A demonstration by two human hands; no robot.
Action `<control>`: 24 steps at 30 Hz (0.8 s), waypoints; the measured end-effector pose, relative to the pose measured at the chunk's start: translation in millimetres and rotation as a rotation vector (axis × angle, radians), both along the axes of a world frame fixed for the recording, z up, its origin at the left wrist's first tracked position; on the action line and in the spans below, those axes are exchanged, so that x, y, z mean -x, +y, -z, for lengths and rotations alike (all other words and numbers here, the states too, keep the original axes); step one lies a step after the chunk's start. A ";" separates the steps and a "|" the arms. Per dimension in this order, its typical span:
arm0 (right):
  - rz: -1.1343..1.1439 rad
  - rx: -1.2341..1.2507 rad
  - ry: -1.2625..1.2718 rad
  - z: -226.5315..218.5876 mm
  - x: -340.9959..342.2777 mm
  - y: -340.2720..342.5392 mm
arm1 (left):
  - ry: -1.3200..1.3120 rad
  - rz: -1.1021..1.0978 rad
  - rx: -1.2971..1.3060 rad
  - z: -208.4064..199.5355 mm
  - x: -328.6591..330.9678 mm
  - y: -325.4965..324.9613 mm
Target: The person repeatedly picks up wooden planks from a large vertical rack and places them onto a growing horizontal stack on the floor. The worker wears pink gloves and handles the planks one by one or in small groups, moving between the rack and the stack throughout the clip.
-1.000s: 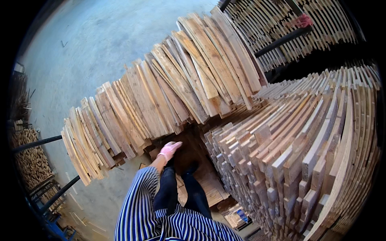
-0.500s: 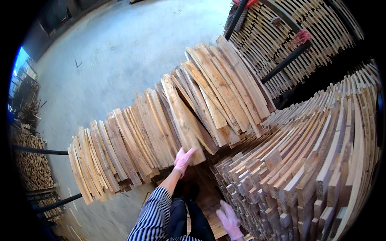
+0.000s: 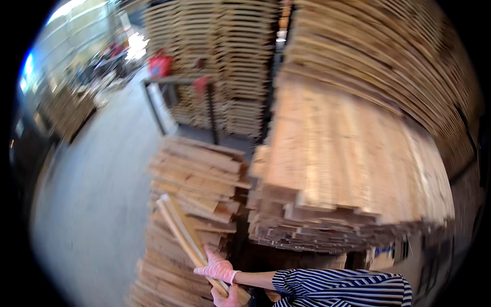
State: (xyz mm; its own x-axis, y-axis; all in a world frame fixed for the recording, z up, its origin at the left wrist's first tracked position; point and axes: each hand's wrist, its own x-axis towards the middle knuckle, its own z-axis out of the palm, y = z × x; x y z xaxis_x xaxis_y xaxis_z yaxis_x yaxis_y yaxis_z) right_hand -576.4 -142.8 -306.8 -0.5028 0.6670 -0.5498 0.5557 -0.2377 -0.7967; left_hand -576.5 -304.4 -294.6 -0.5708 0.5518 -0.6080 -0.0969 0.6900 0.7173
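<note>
A long wooden board (image 3: 179, 227) slants up and to the left above a low stack of loose boards (image 3: 192, 176). My right hand (image 3: 217, 268), in a pink glove, closes round it near its lower end. Just below, at the bottom edge, my left hand (image 3: 230, 297) also grips the board, partly cut off by the frame. The right arm reaches in from the lower right in a striped sleeve.
A tall stack of flat planks (image 3: 337, 148) stands close on the right. Farther back are a dark metal frame (image 3: 212, 112), a red bag (image 3: 160, 64) and high stacks of slatted wood (image 3: 240, 61). Grey floor (image 3: 97, 179) runs along the left.
My view has swung round to the right. My left hand was on a board in the row, with the right hand apart and open; now both hold a lifted board.
</note>
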 end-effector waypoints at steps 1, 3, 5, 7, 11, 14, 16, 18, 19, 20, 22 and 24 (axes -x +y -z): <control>-0.006 -0.056 0.094 -24.3 -12.1 8.6 | 0.108 -0.006 -0.183 4.8 -2.3 1.0; -0.024 -0.188 0.334 -67.3 -40.5 22.9 | 0.280 -0.030 -0.573 10.4 -3.3 16.3; -0.004 -0.264 0.563 -144.9 -78.0 17.1 | 0.247 0.042 -0.740 -27.8 -3.5 49.2; 0.030 -0.308 0.886 -201.6 -91.3 1.4 | 0.152 0.069 -0.915 -79.8 3.5 89.1; 0.189 -0.614 1.189 -241.7 -134.1 -8.3 | -0.348 0.291 -1.346 -179.3 -11.0 169.6; 0.312 -0.806 0.995 -304.7 -237.8 -13.5 | -0.555 0.606 -1.326 -272.4 -79.0 203.0; 0.323 -0.913 0.918 -346.4 -292.5 -25.9 | -0.177 0.721 -1.435 -295.6 -102.1 233.5; 0.298 -0.831 0.529 -361.5 -366.0 -26.2 | -0.546 0.753 -1.379 -301.0 -136.2 280.2; 0.346 -0.792 0.464 -380.0 -409.8 -43.4 | -0.732 0.772 -1.335 -311.4 -166.5 293.5; 0.431 -0.864 0.281 -381.6 -451.5 -47.1 | -0.898 0.782 -1.292 -329.1 -192.6 302.1; 0.533 -0.847 0.164 -377.6 -538.9 -45.4 | -1.055 0.682 -1.135 -338.6 -251.9 298.0; 0.645 -1.028 0.090 -368.2 -627.1 -43.2 | -1.083 0.679 -1.031 -326.1 -272.6 316.3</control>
